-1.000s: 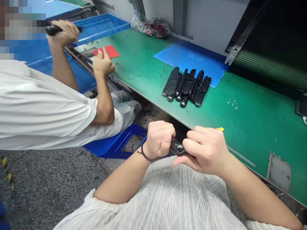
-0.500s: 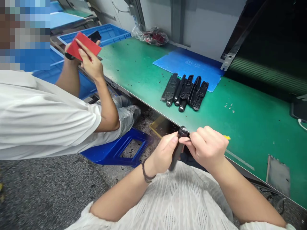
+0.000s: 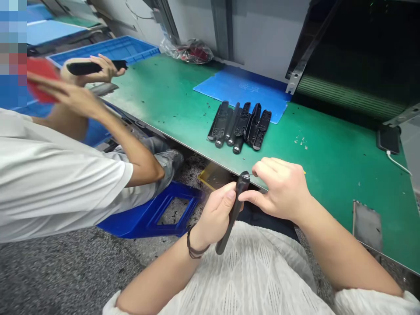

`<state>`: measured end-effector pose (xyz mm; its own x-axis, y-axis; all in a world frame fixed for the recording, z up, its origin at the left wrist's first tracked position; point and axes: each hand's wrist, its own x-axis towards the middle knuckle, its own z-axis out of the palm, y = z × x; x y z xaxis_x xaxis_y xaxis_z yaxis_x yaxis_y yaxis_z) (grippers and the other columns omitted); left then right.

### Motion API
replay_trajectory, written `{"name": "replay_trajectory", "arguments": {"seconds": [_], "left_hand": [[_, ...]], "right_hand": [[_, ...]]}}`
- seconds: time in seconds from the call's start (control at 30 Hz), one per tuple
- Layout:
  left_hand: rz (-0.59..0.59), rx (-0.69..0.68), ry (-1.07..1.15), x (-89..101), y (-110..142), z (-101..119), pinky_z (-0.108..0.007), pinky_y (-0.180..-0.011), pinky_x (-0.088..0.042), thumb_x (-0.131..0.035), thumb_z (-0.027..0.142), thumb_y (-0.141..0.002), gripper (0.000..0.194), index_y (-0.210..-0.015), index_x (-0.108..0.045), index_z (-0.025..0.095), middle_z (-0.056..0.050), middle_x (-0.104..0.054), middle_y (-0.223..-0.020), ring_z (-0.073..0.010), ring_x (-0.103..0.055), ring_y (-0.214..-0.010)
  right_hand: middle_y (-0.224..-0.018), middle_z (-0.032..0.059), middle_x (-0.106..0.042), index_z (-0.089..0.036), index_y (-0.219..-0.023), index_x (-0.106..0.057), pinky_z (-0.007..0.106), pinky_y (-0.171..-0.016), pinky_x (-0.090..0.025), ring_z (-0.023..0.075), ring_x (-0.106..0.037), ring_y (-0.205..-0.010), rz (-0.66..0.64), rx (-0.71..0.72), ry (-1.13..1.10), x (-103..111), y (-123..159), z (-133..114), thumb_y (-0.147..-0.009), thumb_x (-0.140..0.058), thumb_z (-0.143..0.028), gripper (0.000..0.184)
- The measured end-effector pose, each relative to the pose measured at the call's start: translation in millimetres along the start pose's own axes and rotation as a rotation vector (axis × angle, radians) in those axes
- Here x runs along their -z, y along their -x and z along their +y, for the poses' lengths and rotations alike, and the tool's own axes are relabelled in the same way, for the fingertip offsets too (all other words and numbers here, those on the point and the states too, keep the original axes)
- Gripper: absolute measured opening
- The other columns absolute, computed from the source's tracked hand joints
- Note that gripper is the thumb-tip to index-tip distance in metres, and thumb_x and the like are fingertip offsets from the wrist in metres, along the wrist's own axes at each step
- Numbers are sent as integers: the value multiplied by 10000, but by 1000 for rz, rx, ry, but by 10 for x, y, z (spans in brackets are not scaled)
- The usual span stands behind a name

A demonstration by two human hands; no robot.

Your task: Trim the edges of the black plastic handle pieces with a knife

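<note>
My left hand [image 3: 216, 213] is wrapped round a long black plastic casing [image 3: 231, 221], its glossy rounded end pointing up and away from me. At that end, my right hand [image 3: 278, 186] has its fingers curled, with its thumb reaching to the side of the casing. A thin blade tip shows by the right fingers and a bit of yellow behind the knuckles, so it seems to grip a small knife [image 3: 305, 172], mostly hidden. Past my hands, several similar black casings [image 3: 243, 127] lie in a loose row on the green tabletop [image 3: 170, 109], some with their ribbed insides up.
To the left, a co-worker in a white shirt [image 3: 65, 175] holds a black casing [image 3: 88, 67] and a blurred red piece [image 3: 42, 81]. A blue sheet [image 3: 243, 87], a plastic bag [image 3: 193, 51], a phone [image 3: 389, 140] and a grey plate [image 3: 367, 225] rest on the table. Below is a blue stool [image 3: 147, 214].
My right fingers have lifted from the casing's end and opened away from the thumb. The casing now tilts more. The co-worker's red piece has moved left, uncovering a black casing. The view has shifted right.
</note>
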<state>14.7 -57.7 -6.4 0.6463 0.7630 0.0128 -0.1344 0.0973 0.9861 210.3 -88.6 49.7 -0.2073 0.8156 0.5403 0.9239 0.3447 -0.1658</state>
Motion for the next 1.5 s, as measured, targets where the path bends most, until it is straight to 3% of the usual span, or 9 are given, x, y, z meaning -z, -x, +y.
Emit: {"name": "replay_trajectory", "arguments": {"seconds": [0.23,0.47,0.8,1.17,1.37,1.5], "left_hand": [[2,-7,21,-9,-13,1,-243,-522,-322,-399,547,-1076,479,-826,-550,167,20,-482,-643,-87,-382,-546],[106,18,65,-80,-69,38,-252,-534,-338,-437,602,-1045,510,-814,-578,170,16,-482,-611,-107,-399,-560],[279,45,150,-72,-230,117,-245,-511,-316,-556,660,-969,547,-733,-533,167,24,-448,-625,-88,-355,-544],[352,40,201,-120,-318,160,-232,-475,-330,-534,672,-972,549,-764,-570,166,16,-493,-608,-83,-383,-512],[391,72,306,-82,-399,186,-208,-408,-276,-567,665,-958,533,-775,-576,164,36,-437,-570,-66,-340,-453],[422,91,398,-5,-482,262,-188,-375,-253,-553,652,-973,522,-786,-568,165,54,-398,-538,-54,-308,-409]], "right_hand": [[-645,-19,-469,-201,-678,-484,303,-577,-185,134,-316,-616,54,43,119,-45,-2,-39,-1036,-479,-599,535],[-640,0,-446,-205,-661,-501,320,-587,-190,157,-293,-629,121,47,209,-181,72,-139,-1064,-426,-574,552],[-653,9,-471,-203,-679,-523,326,-587,-216,155,-316,-628,25,17,76,-361,263,-282,-1031,-306,-723,665],[-648,7,-465,-205,-672,-502,330,-588,-211,155,-328,-629,12,-39,38,-411,357,-388,-1045,-308,-693,644],[-656,11,-474,-207,-683,-520,337,-597,-219,162,-327,-634,-40,42,17,-418,396,-455,-1068,-313,-633,610],[-660,11,-471,-205,-681,-512,341,-592,-199,158,-325,-639,-111,77,-16,-441,458,-504,-1014,-379,-715,623]]}}
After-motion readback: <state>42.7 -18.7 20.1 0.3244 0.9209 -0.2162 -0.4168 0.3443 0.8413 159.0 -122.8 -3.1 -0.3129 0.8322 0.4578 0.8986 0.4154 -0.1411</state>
